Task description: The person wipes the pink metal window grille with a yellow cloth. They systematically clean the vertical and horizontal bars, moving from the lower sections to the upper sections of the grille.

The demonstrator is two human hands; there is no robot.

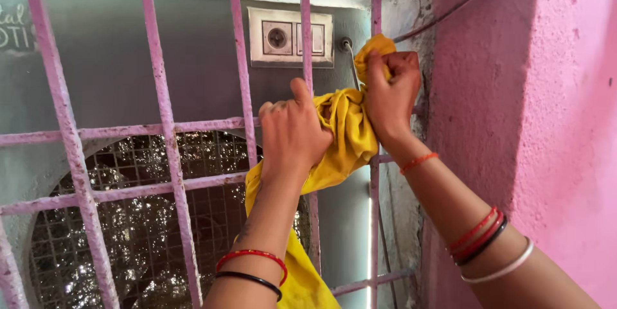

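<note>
While both my hands work at centre frame, item: yellow cloth [344,132], draped on pink window grille [164,130]; left hand [292,132] grip closed on its bunched middle; right hand [391,94] fisted round its top end; risk: loosened grip, cloth slips down bars.

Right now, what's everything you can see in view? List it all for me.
yellow cloth: one, yellow, bunched on the grille bars, tail hanging down
window grille: one, pink, worn paint, across the opening
switch and socket plate: one, pale, behind the bars
mesh vent: one, round, dusty, lower left
wall: pink, right
left hand: grips the cloth, red and black bangles on the wrist
right hand: fist closed on the cloth's top
</note>
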